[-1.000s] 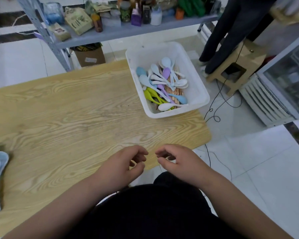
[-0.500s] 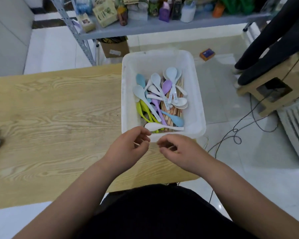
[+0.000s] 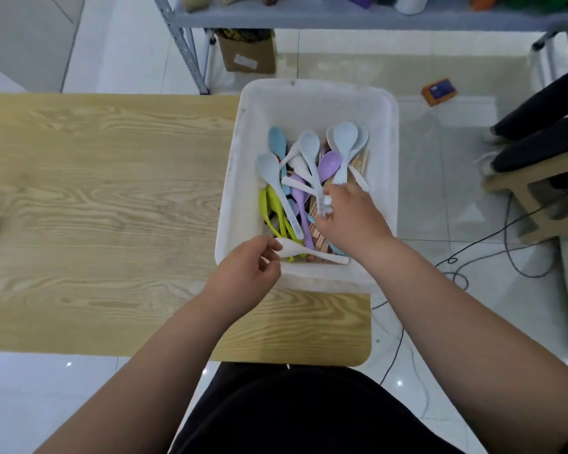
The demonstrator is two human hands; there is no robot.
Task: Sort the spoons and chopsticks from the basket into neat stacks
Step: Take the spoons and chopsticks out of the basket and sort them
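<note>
Seen from above, a person's 2 bare hands work at a white plastic basket (image 3: 232, 178) standing on the far right part of a pale wooden table (image 3: 95, 191).

0.5 seconds ago both hands hovered close together over the table, just in front of the basket, with fingers loosely curled and holding nothing. Now they have parted. The right hand (image 3: 350, 224) has gone over the near rim and into the basket. The left hand (image 3: 245, 271) has come up to the basket's near left corner.

The right hand's fingers (image 3: 333, 194) are curled round the handle end of a pale blue spoon (image 3: 310, 147), whose bowl points away from the person. This hand lies over the wooden chopsticks (image 3: 317, 235) at the bottom of the basket.

The left hand's thumb and forefinger are bent towards each other with a narrow gap between them. The fingertip (image 3: 274, 245) is at the bowl of a white spoon (image 3: 309, 252), which lies crosswise along the basket's near wall. It is not clear whether the finger and thumb have pinched it.

The other spoons (image 3: 266, 165) sit in a loose heap on the chopsticks inside the basket. They include more pale blue ones, a purple spoon (image 3: 330, 162) and green spoons (image 3: 273, 204).
</note>
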